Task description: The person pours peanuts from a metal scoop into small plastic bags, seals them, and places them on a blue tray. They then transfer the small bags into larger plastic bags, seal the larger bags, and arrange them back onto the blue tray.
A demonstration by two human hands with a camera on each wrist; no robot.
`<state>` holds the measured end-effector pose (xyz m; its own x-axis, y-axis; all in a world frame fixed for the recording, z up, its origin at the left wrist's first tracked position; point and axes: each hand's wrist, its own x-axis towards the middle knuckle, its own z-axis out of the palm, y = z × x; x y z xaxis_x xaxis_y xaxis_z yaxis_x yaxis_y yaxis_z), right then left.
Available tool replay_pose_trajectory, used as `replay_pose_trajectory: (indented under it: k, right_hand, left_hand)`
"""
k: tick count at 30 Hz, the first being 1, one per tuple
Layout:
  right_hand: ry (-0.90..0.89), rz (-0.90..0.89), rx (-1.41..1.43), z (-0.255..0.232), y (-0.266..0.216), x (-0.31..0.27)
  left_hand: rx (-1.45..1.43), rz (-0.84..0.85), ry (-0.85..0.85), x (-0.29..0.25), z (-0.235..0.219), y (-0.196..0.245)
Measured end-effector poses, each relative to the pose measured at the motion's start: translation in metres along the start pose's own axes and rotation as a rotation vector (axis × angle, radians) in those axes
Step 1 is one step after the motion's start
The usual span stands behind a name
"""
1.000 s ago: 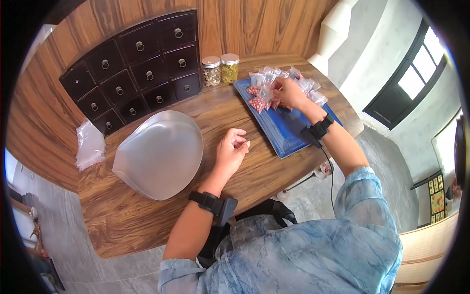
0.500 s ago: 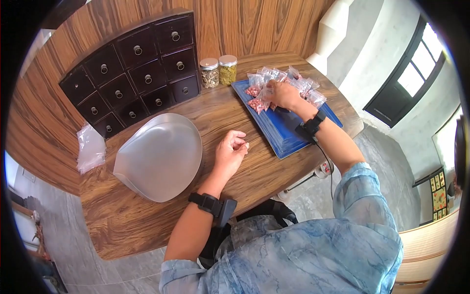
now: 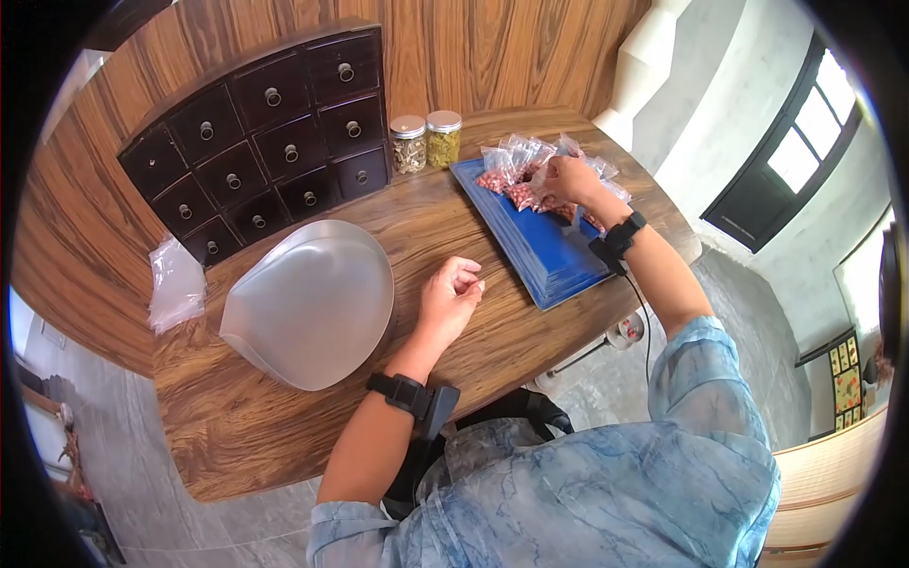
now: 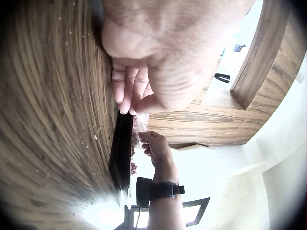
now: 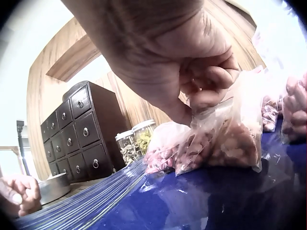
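Several clear bags of reddish nuts or beans [image 5: 235,143] stand on the blue tray [image 3: 554,251]. At the tray's back half, my right hand [image 3: 571,182] pinches the top of one bag between thumb and curled fingers; the right wrist view shows the hand [image 5: 168,62] over the bags' upper edges. My left hand [image 3: 449,301] rests on the wooden table [image 3: 417,237] between the tray and a metal pan [image 3: 312,303], its fingers loosely curled round nothing. The left wrist view shows that hand [image 4: 139,72] close beside the tray's dark edge [image 4: 123,143].
Two lidded jars [image 3: 409,147] stand behind the tray's left corner. A dark drawer cabinet [image 3: 270,142] is at the back left. Flat empty plastic bags [image 3: 176,284] lie at the table's left edge. A cable [image 3: 648,331] hangs from the right wrist.
My right hand has moved a little to the right over the tray. Bags at the tray's left side sit differently, closer together. My left hand has hardly moved.
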<state>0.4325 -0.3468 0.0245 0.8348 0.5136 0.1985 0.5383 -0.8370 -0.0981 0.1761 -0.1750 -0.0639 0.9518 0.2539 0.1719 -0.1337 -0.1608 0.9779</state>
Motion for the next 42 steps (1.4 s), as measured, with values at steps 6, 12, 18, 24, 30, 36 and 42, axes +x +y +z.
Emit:
replay_pose_trajectory:
  k: [6, 12, 18, 24, 30, 36, 42]
  right_hand:
    - [-0.081, -0.046, 0.091, -0.018, -0.012, -0.010]
    - [-0.036, -0.179, 0.089, -0.018, -0.014, -0.015]
    - [0.022, -0.078, 0.149, -0.015, -0.012, -0.015]
    - [0.111, -0.057, 0.218, -0.020, -0.008, -0.029]
    - [0.058, -0.292, 0.441, -0.031, -0.055, -0.096]
    - [-0.253, -0.566, 0.557, -0.060, -0.134, -0.154]
    - [0.045, -0.357, 0.700, -0.064, -0.091, -0.142]
  left_hand:
    - [-0.009, -0.019, -0.013, 0.001, 0.000, -0.002]
    - [-0.039, -0.003, 0.025, 0.002, 0.002, -0.008]
    - [-0.032, 0.015, 0.024, 0.002, 0.002, -0.007]
    - [-0.016, 0.005, 0.024, 0.001, 0.002, -0.007]
    - [-0.029, 0.004, 0.027, 0.002, 0.002, -0.011]
    - [-0.072, -0.001, 0.037, -0.002, 0.000, 0.000]
    - [-0.120, -0.100, -0.031, -0.006, -0.007, 0.011]
